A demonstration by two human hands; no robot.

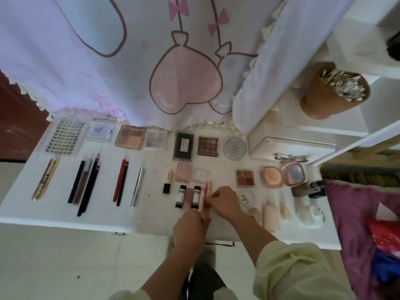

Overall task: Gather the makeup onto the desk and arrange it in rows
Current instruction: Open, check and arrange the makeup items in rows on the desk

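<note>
Makeup lies in rows on the white desk (151,215). The back row holds a lash tray (63,137), palettes (130,137) and a round compact (235,148). Pencils (85,185) and a gold tube (44,179) lie on the left. At the front middle stands a cluster of small tubes (190,197). My right hand (224,201) pinches a slim peach tube (208,188) at the cluster's right end. My left hand (190,227) rests at the near ends of the tubes, fingers curled against them; whether it grips one is hidden.
Bottles and jars (270,215) stand at the desk's right front, with pink compacts (271,176) behind. A white box (290,147) and a cup of cotton swabs (331,92) sit at the back right. A printed cloth (151,61) hangs over the desk's rear edge.
</note>
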